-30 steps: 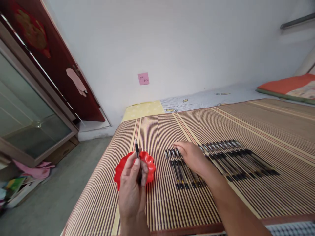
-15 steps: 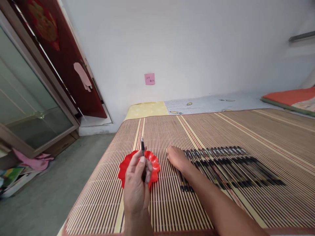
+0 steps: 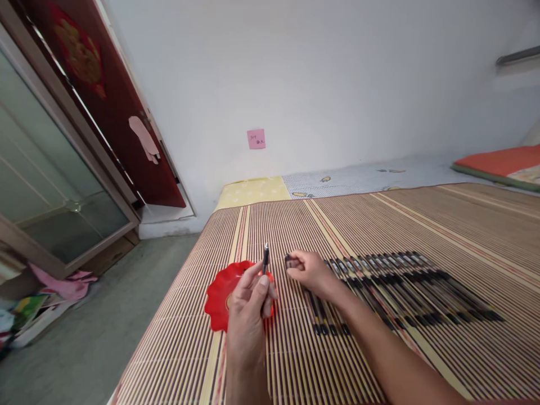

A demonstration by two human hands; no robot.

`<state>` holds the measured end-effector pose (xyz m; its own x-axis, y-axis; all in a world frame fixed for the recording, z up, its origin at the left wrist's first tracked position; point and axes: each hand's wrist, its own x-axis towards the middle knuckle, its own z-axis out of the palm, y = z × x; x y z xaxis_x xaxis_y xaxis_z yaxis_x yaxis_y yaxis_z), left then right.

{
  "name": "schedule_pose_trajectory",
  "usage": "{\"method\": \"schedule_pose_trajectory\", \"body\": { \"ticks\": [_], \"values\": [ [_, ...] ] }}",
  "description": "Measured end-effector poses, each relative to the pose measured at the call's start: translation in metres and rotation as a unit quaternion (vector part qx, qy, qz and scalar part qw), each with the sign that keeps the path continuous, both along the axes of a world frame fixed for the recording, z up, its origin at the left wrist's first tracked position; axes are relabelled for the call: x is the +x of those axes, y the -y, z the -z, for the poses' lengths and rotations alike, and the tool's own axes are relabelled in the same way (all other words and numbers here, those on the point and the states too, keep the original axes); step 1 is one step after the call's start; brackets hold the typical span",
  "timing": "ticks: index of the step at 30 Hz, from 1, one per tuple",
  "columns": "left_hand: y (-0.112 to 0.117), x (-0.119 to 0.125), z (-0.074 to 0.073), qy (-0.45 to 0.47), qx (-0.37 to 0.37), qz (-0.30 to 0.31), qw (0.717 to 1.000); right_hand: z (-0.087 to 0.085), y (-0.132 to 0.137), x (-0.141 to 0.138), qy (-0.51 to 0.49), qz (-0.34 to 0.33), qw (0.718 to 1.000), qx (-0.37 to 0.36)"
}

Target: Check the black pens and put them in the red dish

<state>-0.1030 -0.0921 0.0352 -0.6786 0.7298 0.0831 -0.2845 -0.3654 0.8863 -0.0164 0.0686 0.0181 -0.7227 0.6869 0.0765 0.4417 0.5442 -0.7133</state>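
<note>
My left hand is closed around a thin dark pen that stands upright above a red scalloped dish. My right hand rests on the striped bamboo mat at the left end of a long row of dark pens. Its fingers are curled, pinching the end of one pen from that row. The two hands are a short gap apart.
The mat covers a bed with a yellow and grey sheet at its far edge. An orange cushion lies at the far right. A dark red door and glass panel stand left, with cloth and papers on the floor.
My right hand slid left along the row and curled from flat into a pinch on a pen's end. My left hand with its pen shifted slightly right, towards the right hand.
</note>
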Motion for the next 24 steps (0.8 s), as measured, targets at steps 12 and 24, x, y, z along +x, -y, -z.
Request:
{"method": "schedule_pose_trajectory", "body": {
  "ticks": [12, 24],
  "values": [
    [-0.019, 0.032, -0.001, -0.063, -0.069, 0.147, 0.985, -0.039, 0.023, 0.097, -0.541, 0.097, 0.780, -0.299],
    [-0.030, 0.047, 0.004, -0.116, -0.099, 0.167, 0.974, -0.039, 0.018, 0.103, -0.487, 0.056, 0.847, -0.206]
  ]
}}
